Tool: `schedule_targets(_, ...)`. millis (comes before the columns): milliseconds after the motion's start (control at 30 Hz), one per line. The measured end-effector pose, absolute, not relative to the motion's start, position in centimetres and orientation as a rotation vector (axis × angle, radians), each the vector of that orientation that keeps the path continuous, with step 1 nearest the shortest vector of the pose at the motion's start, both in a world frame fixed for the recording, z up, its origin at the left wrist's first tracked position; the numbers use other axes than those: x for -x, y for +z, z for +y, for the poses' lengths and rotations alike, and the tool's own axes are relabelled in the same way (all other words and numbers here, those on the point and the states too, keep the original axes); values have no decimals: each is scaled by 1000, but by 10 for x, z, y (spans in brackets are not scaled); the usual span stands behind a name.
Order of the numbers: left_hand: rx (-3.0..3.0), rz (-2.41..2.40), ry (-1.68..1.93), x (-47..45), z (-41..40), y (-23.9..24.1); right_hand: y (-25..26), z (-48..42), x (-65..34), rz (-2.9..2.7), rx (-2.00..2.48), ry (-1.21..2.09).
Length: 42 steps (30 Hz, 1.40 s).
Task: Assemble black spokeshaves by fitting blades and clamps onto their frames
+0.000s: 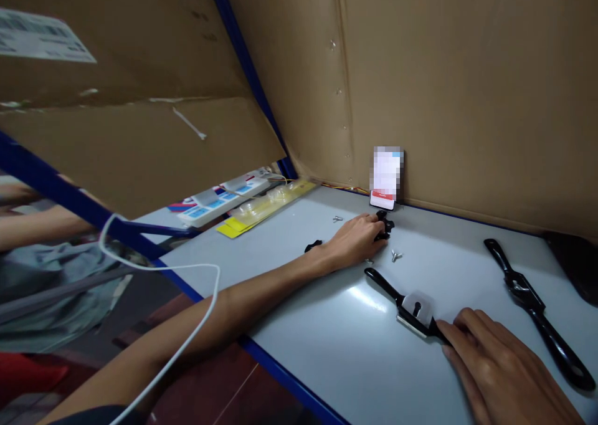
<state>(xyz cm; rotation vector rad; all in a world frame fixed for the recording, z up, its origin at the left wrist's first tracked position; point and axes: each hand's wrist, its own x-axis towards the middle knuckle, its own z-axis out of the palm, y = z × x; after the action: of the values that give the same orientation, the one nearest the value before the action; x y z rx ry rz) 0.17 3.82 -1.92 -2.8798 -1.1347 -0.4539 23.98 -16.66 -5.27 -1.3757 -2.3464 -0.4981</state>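
My left hand reaches far across the grey table and its fingers close on a small black part just below a phone leaning on the cardboard wall. My right hand rests at the near right, fingers curled over one handle of a black two-handled tool with a metal plate at its middle. A small wing screw lies between the two hands. Another small black piece lies by my left wrist.
A second black two-handled tool lies at the right. Cardboard walls close off the back and left. A power strip and a yellow packet lie at the back left. A white cable hangs over the blue table edge. Another person's arm shows at far left.
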Motion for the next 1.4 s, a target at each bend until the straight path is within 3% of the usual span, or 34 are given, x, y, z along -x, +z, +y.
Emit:
schedule_targets(200,2843,-852,-513,-7,14,-8,-38,-165,-238,-2360,1319,-611)
schedule_targets(367,2911,-163,-693,-20,-35,1,-34,-167,-234,-2317,1353,-624)
schedule_targets(500,2891,19,-755,-26,-50,-5,-34,-167,-233,-2324,1348,-596)
schedule_targets(700,3079,-23,-603,-27,-49,-5,-36,-168,-236,-2364,1345,-523)
schedule_targets(833,3292,-96,-696,-23,-49,-2,-35,-168,-237,-2399,1347,-462)
schedule_targets(1000,3215,-731,-986,-13,-30,7,-43,-169,-239,-2391,1348,-457)
schedule_targets(1100,3104,-975,-818,-7,-9,8,-48,-169,-241,-2398,1372,-456)
schedule_targets(1400,3196,-1006,-412,-9,6,-9,-49,-170,-239,-2385,1364,-488)
